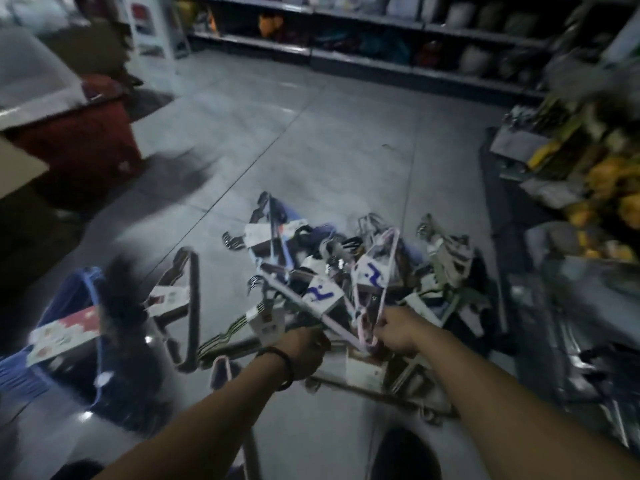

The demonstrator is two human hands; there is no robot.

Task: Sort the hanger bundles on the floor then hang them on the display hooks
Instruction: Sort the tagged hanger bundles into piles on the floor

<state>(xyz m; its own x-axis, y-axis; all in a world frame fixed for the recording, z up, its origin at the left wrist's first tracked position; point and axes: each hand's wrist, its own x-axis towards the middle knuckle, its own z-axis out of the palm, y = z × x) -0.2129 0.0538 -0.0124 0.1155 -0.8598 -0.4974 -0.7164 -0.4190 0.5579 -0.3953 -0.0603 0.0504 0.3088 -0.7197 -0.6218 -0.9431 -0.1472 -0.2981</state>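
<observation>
A heap of hanger bundles [349,268] with paper labels lies on the grey floor in front of me. My left hand [304,348], with a dark band on its wrist, grips a lilac bundle [311,299] with a white and blue label near its lower end. My right hand [394,330] pinches a pink bundle [377,271] at its lower corner. Both bundles rise tilted from the front of the heap. A brown bundle [187,306] lies apart to the left, and a blue bundle [69,327] lies further left.
Store shelves [363,60] with goods run along the back. A red bin [79,140] and cardboard boxes stand at the left. A display rack [588,174] with yellow goods fills the right side. Bare floor [311,140] stretches beyond the heap.
</observation>
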